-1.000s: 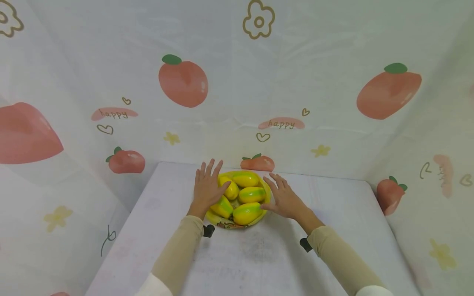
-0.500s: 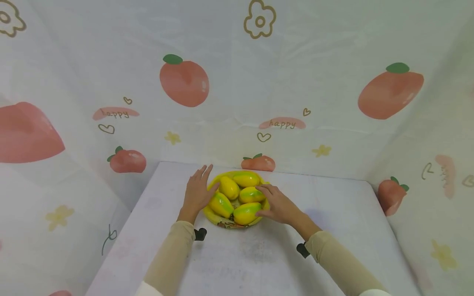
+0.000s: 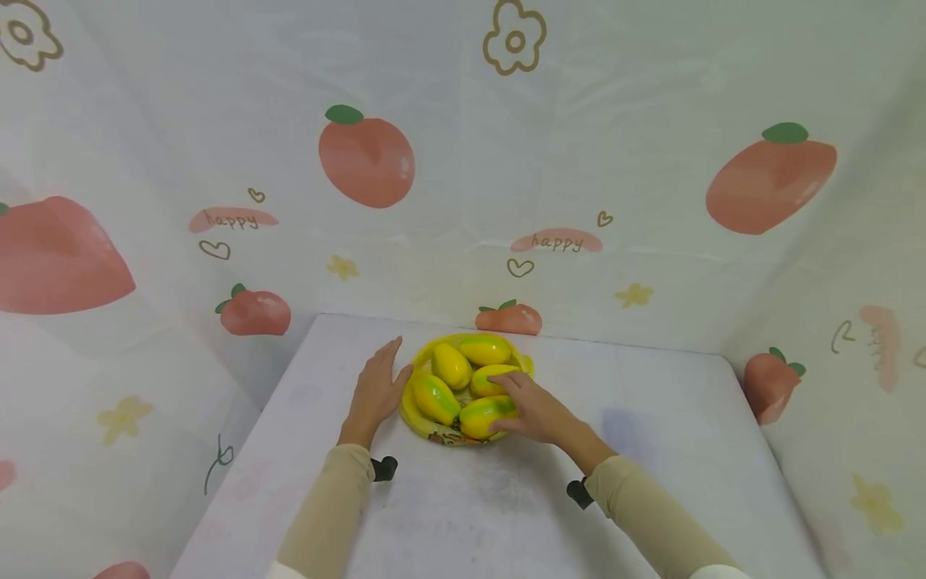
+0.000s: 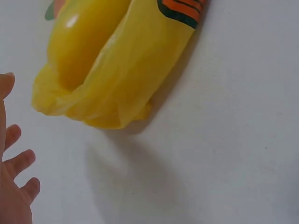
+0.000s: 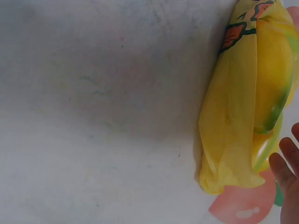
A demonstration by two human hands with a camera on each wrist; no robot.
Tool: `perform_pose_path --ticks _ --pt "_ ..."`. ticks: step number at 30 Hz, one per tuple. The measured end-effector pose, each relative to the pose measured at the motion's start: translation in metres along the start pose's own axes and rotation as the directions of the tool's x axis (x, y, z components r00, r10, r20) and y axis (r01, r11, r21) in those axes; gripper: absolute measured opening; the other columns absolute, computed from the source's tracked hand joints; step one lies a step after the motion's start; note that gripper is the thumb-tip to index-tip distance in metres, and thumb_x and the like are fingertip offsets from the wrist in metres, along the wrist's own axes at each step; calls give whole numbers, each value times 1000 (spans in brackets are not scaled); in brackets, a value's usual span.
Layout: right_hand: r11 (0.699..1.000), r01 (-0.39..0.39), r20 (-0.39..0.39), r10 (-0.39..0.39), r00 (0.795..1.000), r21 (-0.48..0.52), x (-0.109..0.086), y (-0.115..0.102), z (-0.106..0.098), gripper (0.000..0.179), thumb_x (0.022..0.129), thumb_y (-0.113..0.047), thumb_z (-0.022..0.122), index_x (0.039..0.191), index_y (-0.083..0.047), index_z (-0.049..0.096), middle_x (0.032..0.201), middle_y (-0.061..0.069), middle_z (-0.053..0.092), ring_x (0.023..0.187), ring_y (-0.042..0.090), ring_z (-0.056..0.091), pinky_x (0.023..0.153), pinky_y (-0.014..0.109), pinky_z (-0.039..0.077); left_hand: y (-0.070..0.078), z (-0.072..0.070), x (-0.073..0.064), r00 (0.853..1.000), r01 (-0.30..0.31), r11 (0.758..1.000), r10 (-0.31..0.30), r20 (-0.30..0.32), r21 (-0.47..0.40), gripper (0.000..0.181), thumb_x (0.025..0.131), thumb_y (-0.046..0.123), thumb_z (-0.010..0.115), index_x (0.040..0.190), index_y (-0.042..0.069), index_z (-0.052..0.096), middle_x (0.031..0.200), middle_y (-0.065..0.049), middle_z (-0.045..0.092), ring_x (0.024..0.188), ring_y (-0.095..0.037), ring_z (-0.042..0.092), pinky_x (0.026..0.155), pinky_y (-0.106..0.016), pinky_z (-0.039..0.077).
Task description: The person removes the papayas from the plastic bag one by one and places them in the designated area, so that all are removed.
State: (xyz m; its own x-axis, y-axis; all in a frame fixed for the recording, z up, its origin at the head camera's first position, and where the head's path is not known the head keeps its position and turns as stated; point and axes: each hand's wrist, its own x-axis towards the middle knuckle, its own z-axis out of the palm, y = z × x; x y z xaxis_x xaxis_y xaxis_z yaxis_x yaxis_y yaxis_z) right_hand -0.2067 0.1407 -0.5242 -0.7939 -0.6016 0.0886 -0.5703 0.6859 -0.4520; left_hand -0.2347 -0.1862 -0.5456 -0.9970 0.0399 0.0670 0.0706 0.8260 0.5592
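A soft yellow plastic bag (image 3: pixel 414 422) lies on the table, its mouth spread wide with the edge rolled down. Inside are several glossy yellow-green, mango-like fruits (image 3: pixel 452 367). My left hand (image 3: pixel 370 398) is beside the bag's left edge, fingers extended and nothing in it. My right hand (image 3: pixel 544 412) reaches over the right side, its fingertips overlapping the two right-hand fruits in the head view. In the left wrist view, the bag (image 4: pixel 140 65) has an orange and dark green print, and the left fingers are spread. The right wrist view shows the right hand (image 5: pixel 288 182) close beside the bag.
A white table (image 3: pixel 477 507) carries the bag near its back edge. White cloth walls (image 3: pixel 463 145) printed with peaches and flowers enclose it at the back and both sides. A dark piece sits at each cuff.
My left hand has moved left and down, from over the fruits to beside the bag. The right hand has come inward over the right-hand fruits. The bag stays put.
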Motion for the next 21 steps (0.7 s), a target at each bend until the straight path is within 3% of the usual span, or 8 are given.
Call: perform_pose_path --ticks 5,10,16,21 --pt "999 -31 32 31 999 15 3 -2 2 79 83 -52 79 146 -13 51 142 10 55 125 26 57 107 47 53 -10 7 -1 998 35 992 -27 62 -119 65 106 46 44 163 25 24 170 -9 26 157 -35 24 129 -59 18" --pt "998 -58 53 56 997 32 5 -6 2 78 83 -51 80 145 -13 52 140 9 57 125 27 56 108 48 52 -17 12 -2 991 71 968 -40 130 -239 65 105 47 46 163 26 24 170 -10 24 157 -36 23 129 -59 15" --pt "995 -63 79 56 995 82 9 -11 3 76 83 -48 80 144 -11 55 142 10 58 127 28 56 111 50 50 -26 20 -6 987 151 900 -111 120 -408 61 104 44 50 160 26 33 167 -6 32 151 -36 35 125 -58 30" --pt "993 -75 102 66 993 91 11 -13 6 77 83 -48 81 144 -9 55 143 9 59 131 28 54 114 49 48 -33 29 -7 978 210 837 -171 123 -505 57 104 44 52 157 27 40 165 -5 38 150 -35 39 123 -60 32"
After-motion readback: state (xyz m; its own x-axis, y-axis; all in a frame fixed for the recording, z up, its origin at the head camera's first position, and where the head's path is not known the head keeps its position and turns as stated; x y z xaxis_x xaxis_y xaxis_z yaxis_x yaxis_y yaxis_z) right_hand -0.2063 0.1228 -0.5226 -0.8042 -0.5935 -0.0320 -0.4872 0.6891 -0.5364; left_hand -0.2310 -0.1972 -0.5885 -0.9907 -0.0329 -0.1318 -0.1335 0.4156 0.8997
